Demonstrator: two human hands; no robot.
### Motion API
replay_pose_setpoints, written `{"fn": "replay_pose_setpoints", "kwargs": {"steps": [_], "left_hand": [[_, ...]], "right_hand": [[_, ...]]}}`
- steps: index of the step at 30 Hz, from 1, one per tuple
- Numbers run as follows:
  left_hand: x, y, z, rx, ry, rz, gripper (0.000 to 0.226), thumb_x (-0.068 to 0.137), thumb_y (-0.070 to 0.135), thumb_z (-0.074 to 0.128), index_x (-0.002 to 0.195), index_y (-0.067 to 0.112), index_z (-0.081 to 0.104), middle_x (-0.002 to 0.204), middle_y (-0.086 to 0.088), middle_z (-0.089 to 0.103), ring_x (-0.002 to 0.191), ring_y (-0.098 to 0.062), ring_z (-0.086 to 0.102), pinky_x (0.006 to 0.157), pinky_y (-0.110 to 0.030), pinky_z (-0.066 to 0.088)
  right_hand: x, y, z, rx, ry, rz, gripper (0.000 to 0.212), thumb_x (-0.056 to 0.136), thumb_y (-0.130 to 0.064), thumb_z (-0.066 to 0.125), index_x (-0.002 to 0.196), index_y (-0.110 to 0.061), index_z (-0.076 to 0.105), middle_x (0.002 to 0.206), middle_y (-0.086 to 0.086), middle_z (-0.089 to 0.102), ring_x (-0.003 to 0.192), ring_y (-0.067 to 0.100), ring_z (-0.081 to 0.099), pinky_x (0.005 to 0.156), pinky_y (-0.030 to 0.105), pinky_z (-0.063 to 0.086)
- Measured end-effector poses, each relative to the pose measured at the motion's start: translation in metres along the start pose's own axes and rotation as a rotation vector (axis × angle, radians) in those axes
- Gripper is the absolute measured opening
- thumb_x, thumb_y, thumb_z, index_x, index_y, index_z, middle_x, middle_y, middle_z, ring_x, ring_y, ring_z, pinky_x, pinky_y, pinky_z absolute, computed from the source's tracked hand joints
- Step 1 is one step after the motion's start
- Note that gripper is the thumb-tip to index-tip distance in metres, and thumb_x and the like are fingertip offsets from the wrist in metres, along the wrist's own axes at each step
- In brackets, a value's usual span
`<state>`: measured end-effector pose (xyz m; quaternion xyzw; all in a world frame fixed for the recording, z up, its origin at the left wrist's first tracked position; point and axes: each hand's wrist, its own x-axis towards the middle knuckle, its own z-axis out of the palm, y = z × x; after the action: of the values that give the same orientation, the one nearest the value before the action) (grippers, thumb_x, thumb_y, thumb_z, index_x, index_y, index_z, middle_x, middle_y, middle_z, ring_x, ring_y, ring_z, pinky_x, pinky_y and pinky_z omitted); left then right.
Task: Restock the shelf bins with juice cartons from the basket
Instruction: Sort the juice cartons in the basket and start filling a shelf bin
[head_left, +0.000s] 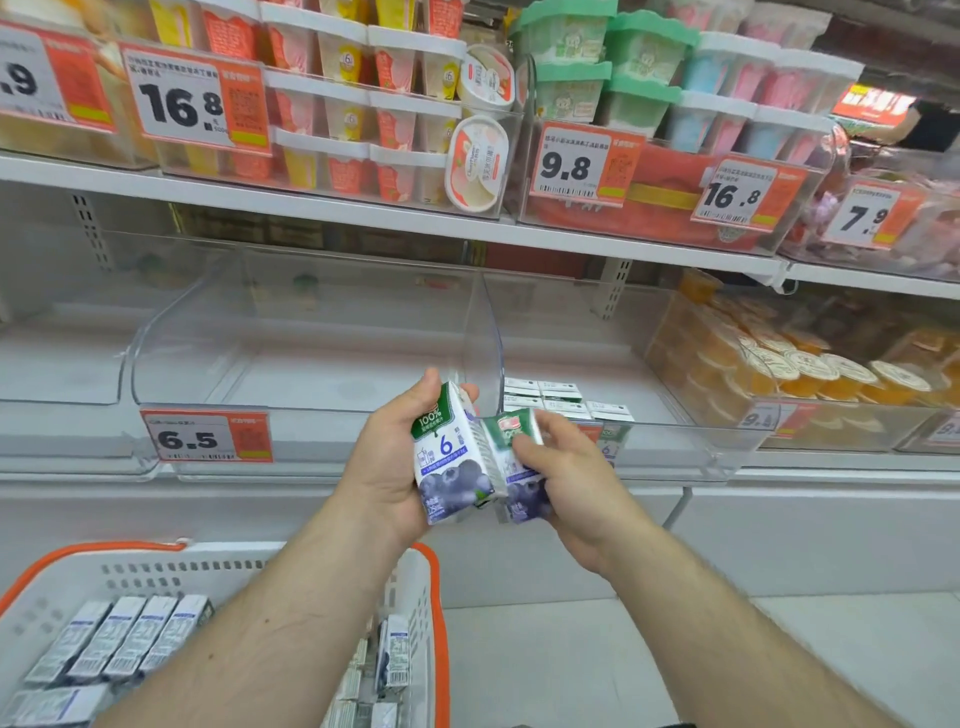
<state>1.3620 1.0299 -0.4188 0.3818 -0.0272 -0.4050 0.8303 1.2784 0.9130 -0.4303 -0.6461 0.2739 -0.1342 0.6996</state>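
Cartons were the whole show here. The left hand (387, 457) was wrapped around a blueberry juice carton (453, 457), thumb up by the top edge and fingers curled behind it, holding it upright with the big "6" facing out. The right hand (563, 475) gripped a second carton (519, 462) right beside the first, the two touching edge to edge, this one tilted a bit and half hidden by the fingers.

Both cartons sat just in front of the clear divider (483, 338) that splits the clear shelf bins. To the left of the divider, the left bin (249, 374) had a 6.5 price tag (205, 435) on its front lip, and I couldn't see any cartons in it. To the right of the divider, the right bin (691, 457) already had a small batch of stocked cartons (563, 400) standing in rows, close to the divider and just behind the right hand.

Well below the divider, down by the person's forearms, was the white basket (260, 577) with an orange rim, with more cartons lying in it, a neat row (119, 639) on the left side and a few others (392, 654) against the right wall.

Further right of the divider, another bin held orange jelly cups (810, 374).
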Motion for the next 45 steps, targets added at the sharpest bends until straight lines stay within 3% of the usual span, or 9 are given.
{"fn": "replay_pose_setpoints", "kwargs": {"steps": [6, 12, 15, 19, 24, 28, 33, 37, 45], "left_hand": [[0.017, 0.011, -0.024, 0.343, 0.083, 0.130, 0.007, 0.088, 0.009, 0.062, 0.093, 0.012, 0.058, 0.092, -0.011, 0.072, 0.073, -0.024, 0.073, 0.065, -0.038, 0.058], [0.013, -0.003, -0.017, 1.283, -0.129, 0.212, 0.057, 0.074, 0.029, 0.080, 0.122, 0.042, 0.052, 0.087, 0.003, 0.071, 0.076, -0.013, 0.069, 0.076, -0.033, 0.056], [0.020, -0.014, -0.007, 1.353, -0.153, 0.293, 0.050, 0.068, 0.056, 0.070, 0.116, 0.051, 0.055, 0.092, 0.008, 0.071, 0.081, -0.009, 0.067, 0.078, -0.034, 0.056], [0.027, -0.023, 0.005, 1.492, -0.049, 0.402, 0.037, 0.069, 0.049, 0.048, 0.104, 0.041, 0.058, 0.090, 0.016, 0.069, 0.083, -0.008, 0.065, 0.073, -0.033, 0.055], [0.024, -0.026, 0.025, 1.269, 0.069, 0.431, 0.048, 0.082, 0.037, 0.068, 0.125, 0.046, 0.050, 0.070, 0.012, 0.069, 0.070, 0.004, 0.062, 0.063, -0.020, 0.046], [0.031, -0.032, 0.025, 1.138, 0.145, 0.306, 0.085, 0.081, 0.033, 0.069, 0.150, 0.031, 0.018, 0.081, 0.007, 0.070, 0.076, -0.006, 0.065, 0.065, -0.025, 0.054], [0.044, -0.046, 0.023, 1.003, 0.142, 0.195, 0.035, 0.085, 0.023, 0.069, 0.092, 0.037, 0.038, 0.079, 0.021, 0.052, 0.084, -0.016, 0.067, 0.081, -0.035, 0.057], [0.056, -0.055, 0.018, 1.012, 0.110, 0.201, 0.032, 0.082, 0.020, 0.071, 0.104, 0.036, 0.053, 0.093, 0.013, 0.071, 0.085, -0.015, 0.071, 0.085, -0.039, 0.057], [0.057, -0.053, 0.021, 0.904, 0.106, 0.207, 0.032, 0.090, 0.030, 0.064, 0.116, 0.026, 0.047, 0.093, 0.007, 0.071, 0.079, -0.015, 0.072, 0.070, -0.031, 0.059]], "right_hand": [[0.000, 0.002, -0.023, -0.125, 0.090, -0.356, 0.049, 0.093, 0.013, 0.050, 0.112, -0.032, 0.055, 0.095, -0.016, 0.070, 0.091, 0.007, 0.067, 0.079, 0.027, 0.057], [-0.004, 0.001, -0.026, -0.225, 0.018, -0.534, 0.054, 0.087, 0.017, 0.056, 0.109, -0.032, 0.052, 0.107, -0.005, 0.063, 0.099, 0.011, 0.061, 0.084, 0.024, 0.049], [-0.009, -0.004, -0.022, -0.176, -0.055, -0.523, 0.045, 0.085, 0.007, 0.061, 0.109, -0.031, 0.053, 0.108, -0.003, 0.064, 0.098, 0.013, 0.063, 0.086, 0.030, 0.053], [-0.014, -0.011, -0.014, -0.627, 0.214, -0.635, 0.033, 0.076, -0.040, 0.075, 0.102, -0.037, 0.054, 0.099, -0.012, 0.064, 0.091, 0.007, 0.058, 0.078, 0.022, 0.048], [0.006, -0.039, -0.037, -0.553, 0.568, -0.760, 0.019, 0.083, -0.034, 0.070, 0.093, -0.029, 0.055, 0.082, -0.012, 0.061, 0.073, 0.004, 0.058, 0.066, 0.018, 0.046], [0.060, -0.071, -0.092, -0.512, 0.697, -0.511, 0.020, 0.085, -0.029, 0.064, 0.101, -0.021, 0.057, 0.088, -0.008, 0.059, 0.067, -0.002, 0.049, 0.048, 0.005, 0.036], [0.124, -0.056, -0.119, -0.743, 0.483, -0.080, 0.032, 0.079, -0.029, 0.069, 0.103, -0.009, 0.061, 0.098, 0.010, 0.063, 0.080, 0.025, 0.062, 0.071, 0.041, 0.061], [0.130, -0.047, -0.113, -0.814, 0.202, 0.122, 0.014, 0.089, -0.023, 0.062, 0.086, -0.010, 0.058, 0.091, 0.011, 0.056, 0.067, 0.025, 0.056, 0.056, 0.031, 0.050], [0.139, -0.049, -0.105, -0.629, 0.022, 0.307, 0.079, 0.094, -0.073, 0.023, 0.107, -0.003, 0.057, 0.072, 0.009, 0.075, 0.064, 0.025, 0.073, 0.069, 0.037, 0.053]]}}
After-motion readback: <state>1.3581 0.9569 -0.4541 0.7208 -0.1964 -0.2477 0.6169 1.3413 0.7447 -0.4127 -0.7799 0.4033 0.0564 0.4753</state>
